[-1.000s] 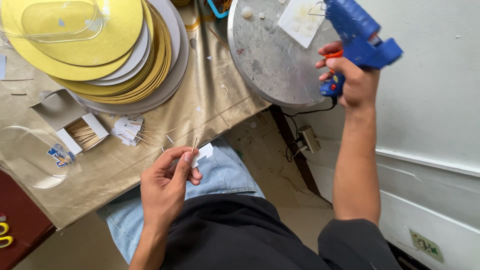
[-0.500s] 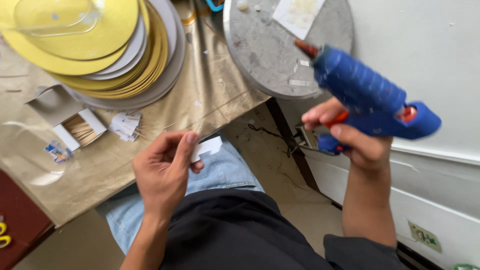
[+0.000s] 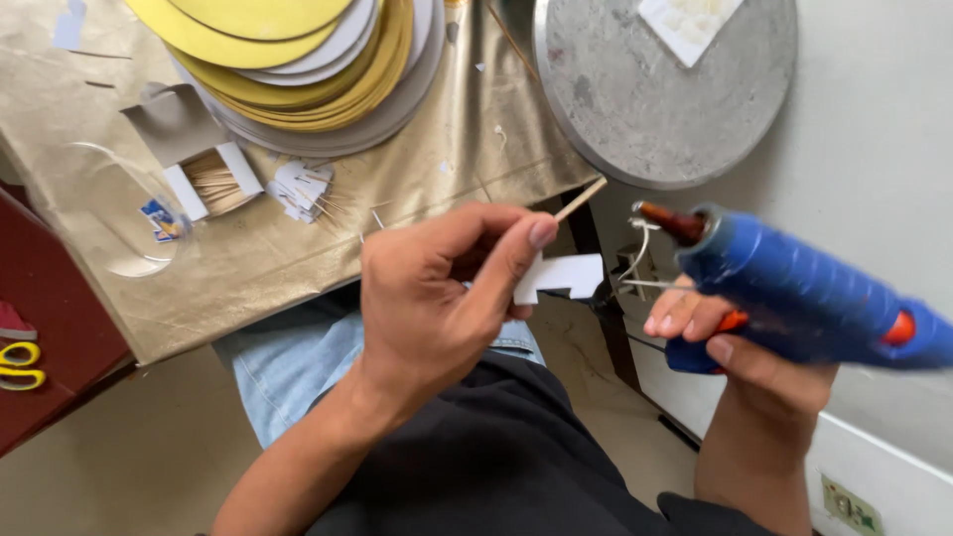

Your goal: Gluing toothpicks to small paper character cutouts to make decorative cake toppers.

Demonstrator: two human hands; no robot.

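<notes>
Left hand: the left hand [image 3: 437,298] pinches a thin wooden stick [image 3: 581,199] and a small white cut-out piece [image 3: 561,278] between thumb and fingers, held above the lap, just off the table edge.
Right hand: the right hand [image 3: 735,342] is closed around the grip of a blue glue gun [image 3: 804,288], a finger on its orange trigger; the brown nozzle [image 3: 660,218] points at the white piece, close beside it.
Small box: an open white cardboard box [image 3: 208,179] full of wooden sticks lies on the gold-covered table [image 3: 298,258], its grey flap folded back.
Printed scrap: a little blue and white label [image 3: 159,218] sits left of the box, under a clear plastic lid [image 3: 109,208] that is hard to make out.
White cut-outs: a loose heap [image 3: 303,189] with sticks lies just right of the box.
Round boards: a stack of gold and silver discs [image 3: 318,69], cut off at the top.
Grey disc: a round grey plate [image 3: 665,89] bears a white square [image 3: 690,20], partly out of frame.
Scissors: yellow handles [image 3: 20,362] at the left edge, blades hidden.
Wall socket: a green-edged plate [image 3: 844,506], low right, too small to read clearly.
</notes>
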